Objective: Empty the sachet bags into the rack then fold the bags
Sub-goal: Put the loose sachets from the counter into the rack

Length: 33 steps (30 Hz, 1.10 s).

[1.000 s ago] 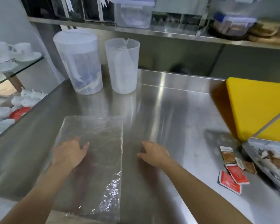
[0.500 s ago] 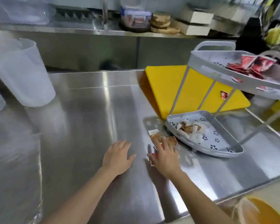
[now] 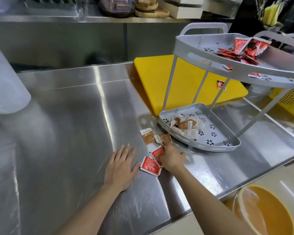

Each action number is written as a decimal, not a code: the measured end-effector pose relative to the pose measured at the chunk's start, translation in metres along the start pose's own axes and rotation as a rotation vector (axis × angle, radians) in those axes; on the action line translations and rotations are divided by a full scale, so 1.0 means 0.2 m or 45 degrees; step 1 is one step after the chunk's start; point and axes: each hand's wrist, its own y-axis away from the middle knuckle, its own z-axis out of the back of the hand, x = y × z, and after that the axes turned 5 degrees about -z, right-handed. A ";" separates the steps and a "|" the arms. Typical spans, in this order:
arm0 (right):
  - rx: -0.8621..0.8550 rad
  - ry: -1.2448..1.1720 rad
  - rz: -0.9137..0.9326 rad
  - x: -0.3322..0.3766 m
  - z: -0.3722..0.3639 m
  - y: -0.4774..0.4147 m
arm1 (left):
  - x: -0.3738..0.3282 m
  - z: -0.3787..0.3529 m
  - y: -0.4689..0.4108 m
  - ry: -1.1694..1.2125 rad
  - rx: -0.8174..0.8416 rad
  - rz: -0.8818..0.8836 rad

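While the right hand (image 3: 171,156) is curled over a red sachet (image 3: 157,152), whether its grip is closed on the sachet cannot be told. A second red sachet (image 3: 149,165) lies just at 8 o'clock of it, and two brown sachets (image 3: 155,138) at 12 o'clock. The left hand (image 3: 120,168) is laid flat and open on the bench (image 3: 66,124). At 2 o'clock the rack (image 3: 202,133) is seen, brown sachets held in its lower tray, red ones above.
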 end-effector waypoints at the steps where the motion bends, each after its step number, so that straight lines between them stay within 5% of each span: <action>1: 0.029 -0.025 -0.045 0.00 0.01 -0.01 | 0.00 0.00 0.00 0.004 0.003 0.000; 6: 0.237 -0.115 0.120 0.01 0.09 -0.02 | 0.01 -0.01 0.00 -0.015 -0.002 0.025; 11: 0.416 0.227 0.391 0.04 0.07 0.02 | 0.01 0.00 0.00 -0.012 -0.004 0.024; 18: 0.461 0.307 0.189 0.05 0.05 0.11 | -0.12 0.01 -0.05 0.071 0.029 0.042; 27: 0.217 0.070 0.209 -0.12 0.41 0.20 | -0.42 -0.03 -0.21 0.048 0.168 -0.156; 33: -0.137 -0.295 0.543 0.02 0.89 0.39 | -0.47 -0.07 -0.23 0.108 0.142 -0.109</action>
